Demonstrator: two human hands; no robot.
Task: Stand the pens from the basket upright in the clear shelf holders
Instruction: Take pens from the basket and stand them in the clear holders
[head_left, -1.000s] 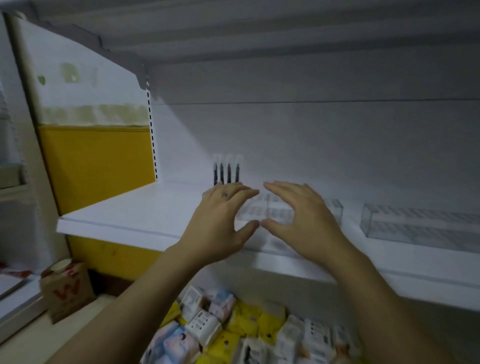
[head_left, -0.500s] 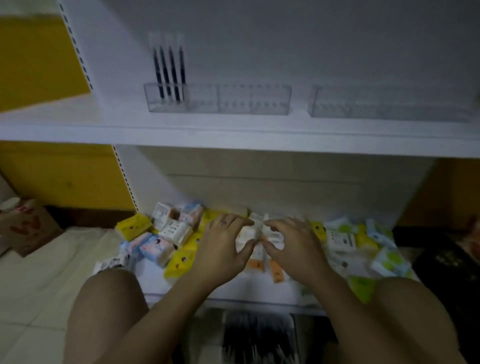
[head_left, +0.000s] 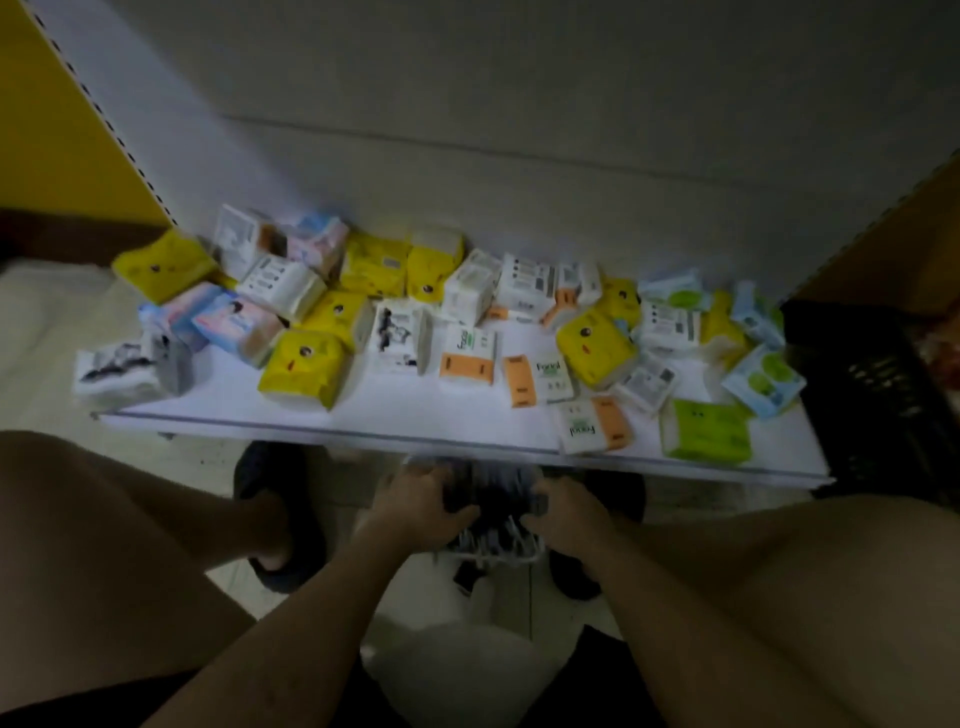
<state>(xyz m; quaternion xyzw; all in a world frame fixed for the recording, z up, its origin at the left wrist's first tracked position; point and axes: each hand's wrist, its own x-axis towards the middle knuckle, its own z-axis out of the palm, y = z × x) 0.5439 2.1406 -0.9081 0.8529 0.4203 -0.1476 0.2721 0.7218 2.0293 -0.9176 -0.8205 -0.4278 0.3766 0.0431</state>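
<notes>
Down at the pens (head_left: 493, 491) now: a dark bundle lying in the white wire basket (head_left: 501, 557), which sits on the floor just under the front edge of the lower shelf (head_left: 415, 421), between the person's knees. The left hand (head_left: 415, 506) comes in from one side and the right hand (head_left: 569, 519) from the other. Both have fingers curled in around the bundle, though the picture is dim and smeared, so how many pens each holds is anyone's guess.

These should handle as light, stiff, slim sticks with smooth barrels, likely to slide against each other and fan out of a loose fist. Best bet is a small bunch taken mid-barrel, all pointing one way, so that they can go upright into the slots one at a time.

Half a second ago both hands were up on that lower shelf among the tissue packs (head_left: 304, 364), with the clear holders and four standing pens in view on the shelf above. Now the view has dropped, the holders are out of sight, and the hands have gone below the shelf's front edge into the basket.

Beyond that, the packs sprawl from the left end of the shelf to the right, and a black crate (head_left: 878, 395) stands off its right end.
</notes>
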